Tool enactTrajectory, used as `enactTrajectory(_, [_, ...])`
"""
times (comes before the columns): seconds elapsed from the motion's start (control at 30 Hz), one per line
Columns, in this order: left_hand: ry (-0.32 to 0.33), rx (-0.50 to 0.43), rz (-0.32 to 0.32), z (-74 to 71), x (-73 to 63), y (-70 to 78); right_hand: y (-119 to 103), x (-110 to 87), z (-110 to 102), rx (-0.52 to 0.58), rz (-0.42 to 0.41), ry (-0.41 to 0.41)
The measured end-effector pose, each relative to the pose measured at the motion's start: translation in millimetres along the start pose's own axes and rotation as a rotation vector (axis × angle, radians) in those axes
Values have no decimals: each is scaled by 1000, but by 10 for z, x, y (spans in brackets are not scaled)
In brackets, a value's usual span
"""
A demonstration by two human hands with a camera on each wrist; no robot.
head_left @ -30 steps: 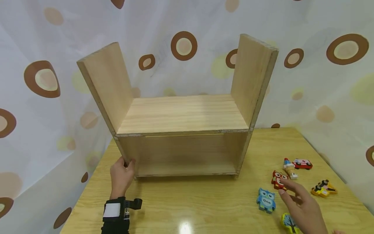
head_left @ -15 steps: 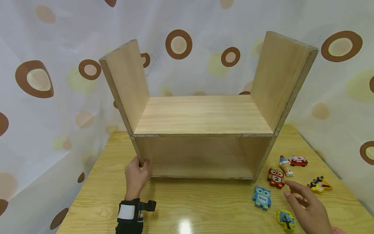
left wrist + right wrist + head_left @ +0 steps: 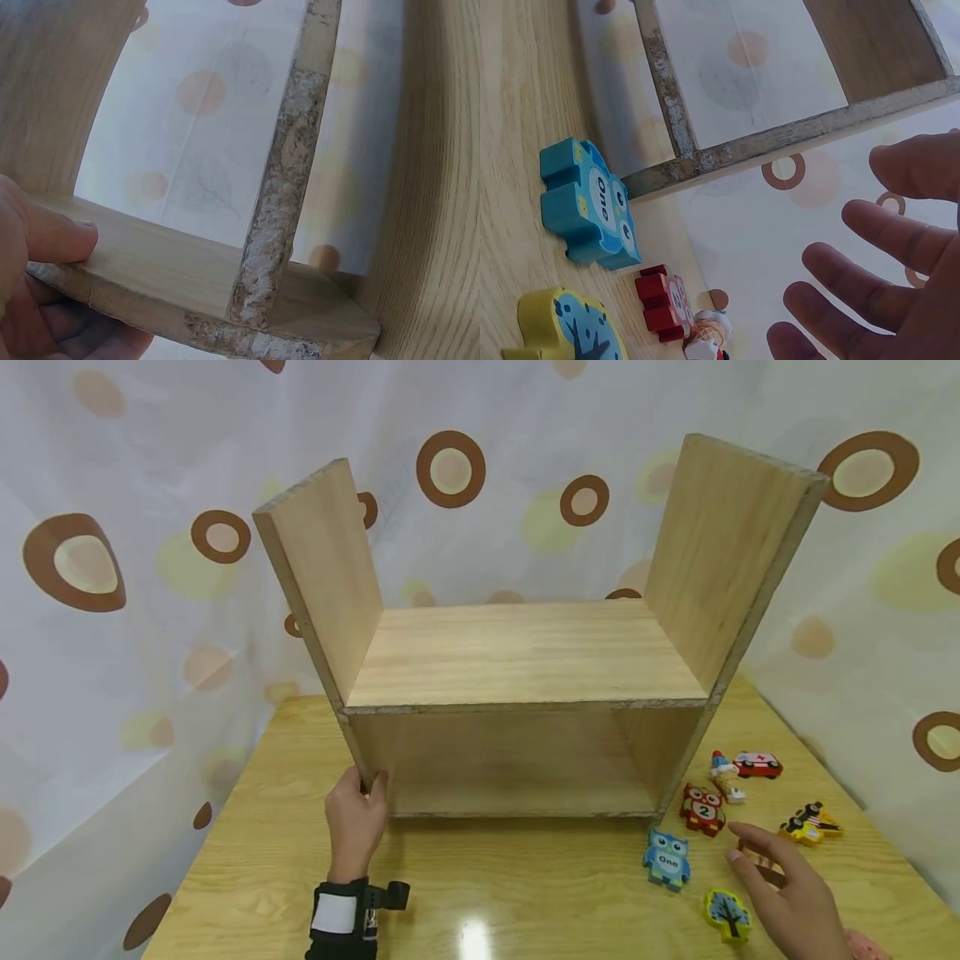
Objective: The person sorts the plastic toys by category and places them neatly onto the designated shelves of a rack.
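Observation:
A wooden two-level shelf [image 3: 525,656] stands on the table, its upper level open at the top between two side panels. My left hand [image 3: 356,822] grips the lower part of its left side panel. In the left wrist view, the thumb lies on one face of that panel [image 3: 157,259] and the fingers on the other. My right hand [image 3: 791,893] hovers at the right with fingers spread and slightly bent, holding nothing. Closest to it are a red owl block [image 3: 703,810] marked 2, a blue owl block [image 3: 667,860] marked One and a yellow-edged tree block [image 3: 727,916].
Further back on the right lie a small toy with a blue and red top [image 3: 726,777] and a red and white ambulance [image 3: 757,765]. A yellow digger toy [image 3: 810,824] lies near the table's right edge. A spotted curtain [image 3: 510,543] hangs behind.
The shelf has shifted right and looks nearer, with my left hand moving along on its panel. My right hand, earlier over the red owl block, is now apart from it.

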State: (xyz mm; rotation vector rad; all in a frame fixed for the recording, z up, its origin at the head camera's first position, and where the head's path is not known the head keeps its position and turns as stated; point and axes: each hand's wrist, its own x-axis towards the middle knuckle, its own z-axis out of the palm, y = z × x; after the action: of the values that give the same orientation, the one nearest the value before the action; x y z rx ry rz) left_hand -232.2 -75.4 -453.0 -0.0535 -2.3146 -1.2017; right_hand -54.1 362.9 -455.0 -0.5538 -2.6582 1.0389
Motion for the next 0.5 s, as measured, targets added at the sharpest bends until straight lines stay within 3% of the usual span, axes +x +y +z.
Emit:
enactTrajectory(0.1, [-5,-12,7,-12,-6,-23,-42,39,3,-10,-8,-47])
enactTrajectory(0.23, [-8,-54,17,-26,-26,-86,-110,142,17,-27,-21,-175])
enactTrajectory(0.4, [-21,-132,25,-22,-69,-176,-148,279,106,-93,-130,-282])
enactTrajectory(0.5, [-61,-169,9,15,-111,-215,-133,349,156,-188,-186,-330])
